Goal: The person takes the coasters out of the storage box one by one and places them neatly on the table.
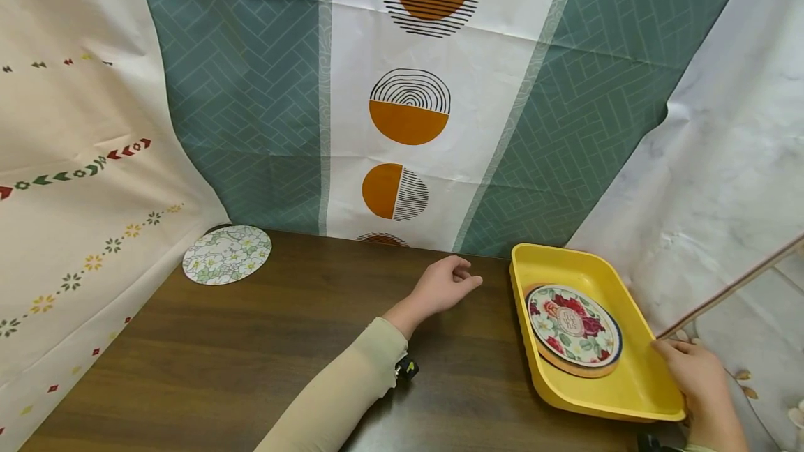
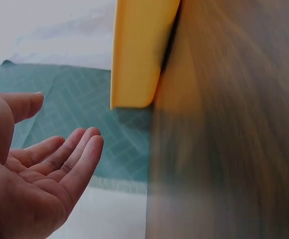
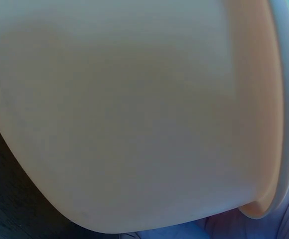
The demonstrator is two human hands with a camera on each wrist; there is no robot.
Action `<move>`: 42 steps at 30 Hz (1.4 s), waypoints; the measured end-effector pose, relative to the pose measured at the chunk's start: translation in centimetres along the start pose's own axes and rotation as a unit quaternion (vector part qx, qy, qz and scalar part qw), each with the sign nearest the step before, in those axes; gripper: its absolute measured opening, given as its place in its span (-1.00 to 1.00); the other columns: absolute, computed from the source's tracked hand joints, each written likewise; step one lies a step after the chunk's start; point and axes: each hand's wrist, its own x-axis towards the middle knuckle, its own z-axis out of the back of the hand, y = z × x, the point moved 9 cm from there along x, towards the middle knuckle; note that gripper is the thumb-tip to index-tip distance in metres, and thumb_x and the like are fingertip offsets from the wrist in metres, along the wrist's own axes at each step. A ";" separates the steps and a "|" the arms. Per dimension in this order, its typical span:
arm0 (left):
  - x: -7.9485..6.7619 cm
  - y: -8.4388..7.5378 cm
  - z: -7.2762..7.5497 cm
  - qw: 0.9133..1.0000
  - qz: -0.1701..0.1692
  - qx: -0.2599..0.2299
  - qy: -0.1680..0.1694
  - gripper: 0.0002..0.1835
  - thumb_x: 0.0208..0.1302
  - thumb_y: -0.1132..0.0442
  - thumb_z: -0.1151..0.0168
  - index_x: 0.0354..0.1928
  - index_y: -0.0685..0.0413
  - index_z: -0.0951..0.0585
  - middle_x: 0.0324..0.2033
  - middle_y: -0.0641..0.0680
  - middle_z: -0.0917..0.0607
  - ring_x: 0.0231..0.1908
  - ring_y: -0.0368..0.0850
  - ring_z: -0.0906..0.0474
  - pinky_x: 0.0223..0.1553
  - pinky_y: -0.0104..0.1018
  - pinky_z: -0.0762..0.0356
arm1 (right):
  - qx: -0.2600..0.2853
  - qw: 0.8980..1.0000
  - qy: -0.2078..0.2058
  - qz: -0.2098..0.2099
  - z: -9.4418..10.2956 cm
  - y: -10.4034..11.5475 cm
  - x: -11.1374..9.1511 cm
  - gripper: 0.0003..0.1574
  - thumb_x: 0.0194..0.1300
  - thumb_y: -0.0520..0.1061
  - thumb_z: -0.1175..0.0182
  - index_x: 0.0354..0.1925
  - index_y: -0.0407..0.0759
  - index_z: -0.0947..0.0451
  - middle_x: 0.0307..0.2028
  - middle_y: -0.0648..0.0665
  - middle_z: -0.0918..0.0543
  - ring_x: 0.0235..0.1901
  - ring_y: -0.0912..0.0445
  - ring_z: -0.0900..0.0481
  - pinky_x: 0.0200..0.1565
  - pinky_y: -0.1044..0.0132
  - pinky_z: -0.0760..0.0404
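My right hand [image 1: 697, 372] grips the right rim of a yellow plastic tray [image 1: 637, 393] at the table's right side. The right wrist view is filled by the tray's wall [image 3: 134, 139], close up; the hand is out of that view. Inside the tray lies a round mat with red roses [image 1: 593, 347], stacked over a cork-coloured round piece [image 1: 574, 368]. My left hand [image 1: 436, 288] hovers left of the tray with nothing in it. In the left wrist view, this hand [image 2: 40, 184] has its fingers loosely extended and its thumb apart from them.
A round mat with white flowers [image 1: 227, 254] lies at the table's far left corner. The dark wooden table [image 1: 207, 361] meets a patterned cloth [image 1: 251, 124] at the back. More cloth hangs on the left and right. A thin brown strip [image 1: 731, 286] slants up beside the right hand.
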 end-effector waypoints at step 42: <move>1.6 -7.6 -10.8 0.994 -0.046 0.097 0.035 -0.58 0.54 -0.07 -0.44 0.19 0.07 -0.70 -0.16 -0.07 -0.72 -0.29 -0.28 -0.51 -0.25 -0.47 -0.54 | -0.012 1.000 -0.012 0.006 0.2 0.1 -0.2 -0.18 0.64 0.09 -0.10 0.29 -0.73 -0.46 0.35 -0.72 -0.31 0.16 -0.52 -0.48 0.01 -0.24 -0.73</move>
